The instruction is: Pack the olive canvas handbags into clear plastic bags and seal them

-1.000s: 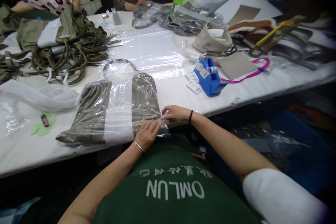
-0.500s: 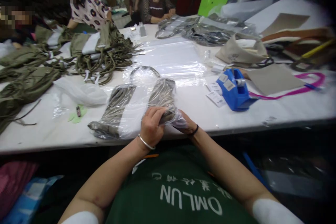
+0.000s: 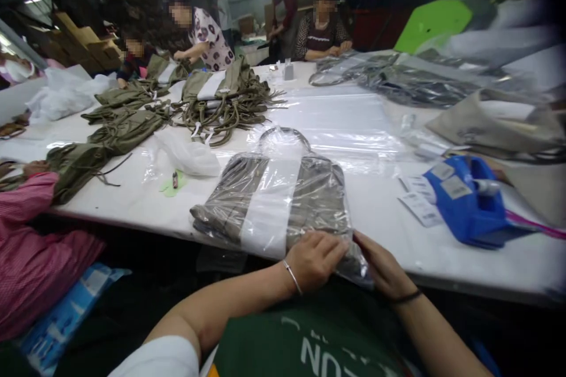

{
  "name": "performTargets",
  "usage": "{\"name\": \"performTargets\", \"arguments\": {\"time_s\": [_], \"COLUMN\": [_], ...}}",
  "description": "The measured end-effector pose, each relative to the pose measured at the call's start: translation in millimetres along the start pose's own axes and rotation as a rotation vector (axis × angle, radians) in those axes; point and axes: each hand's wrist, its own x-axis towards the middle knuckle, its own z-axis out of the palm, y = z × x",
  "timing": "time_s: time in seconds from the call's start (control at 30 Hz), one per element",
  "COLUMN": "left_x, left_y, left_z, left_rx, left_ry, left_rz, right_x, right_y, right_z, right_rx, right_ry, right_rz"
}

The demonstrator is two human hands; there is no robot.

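An olive-grey handbag [image 3: 318, 185] lies in a clear plastic bag [image 3: 360, 271] at the table's front edge. A white paper band [image 3: 269, 206] runs over its middle, and its looped handle [image 3: 285, 131] points away from me. My left hand [image 3: 316, 259] has its fingers curled over the near right corner of the wrapped handbag. At that corner's right side my right hand [image 3: 382, 265] grips the loose end of the plastic, its fingertips partly hidden behind it. To the right stand a blue tape dispenser [image 3: 469, 200] and some printed labels [image 3: 420, 200].
Olive handbags [image 3: 221, 94] are heaped at the back left, near a crumpled white wrapper [image 3: 188, 153]. Flat clear plastic bags [image 3: 336, 112] lie mid-table. A beige bag [image 3: 495, 123] sits at right. Several co-workers are around the table, one pink sleeve [image 3: 30, 200] at left.
My view has swung left and up, so the table's things appear further right. The wrapped handbag lies flatter and more spread out. Both hands remain at its near right corner.
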Motion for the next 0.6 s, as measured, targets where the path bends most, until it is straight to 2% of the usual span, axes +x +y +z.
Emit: {"name": "performTargets", "arguments": {"time_s": [0.07, 0.13, 0.2, 0.27, 0.33, 0.37, 0.4, 0.47, 0.53, 0.6], "left_x": [-5, -6, -7, -12, -22, -28, -35, -52, -70, -79], "left_y": [10, 8, -15, -62, -128, -163, -197, -251, -278, -279], "left_z": [19.0, 21.3, 4.6, -25.4, -58.0, -72.3, -84.4, -102.9, -115.5, -121.7], "left_rx": [0.050, -0.015, -0.166, -0.238, -0.090, 0.025, 0.129, 0.206, 0.109, -0.008], "left_ry": [-0.168, -0.262, -0.236, -0.095, 0.084, 0.120, 0.102, -0.067, -0.269, -0.362], "left_rz": [0.037, 0.052, 0.062, -0.024, -0.287, -0.432, -0.600, -0.976, -1.247, -1.387], "right_x": [-13, -19, -16, -6, 12, 22, 34, 57, 75, 81], "right_y": [-1, -7, -16, -27, -36, -40, -43, -46, -45, -40], "right_z": [-9, -9, -5, 1, 8, 11, 15, 23, 31, 38], "right_rx": [0.066, 0.087, 0.036, -0.049, -0.119, -0.124, -0.103, -0.003, 0.081, 0.050], "right_ry": [0.003, -0.026, -0.037, 0.018, 0.135, 0.180, 0.203, 0.188, 0.176, 0.255], "right_rz": [0.076, 0.109, 0.105, 0.088, 0.032, 0.001, -0.022, -0.039, -0.053, -0.127]}}
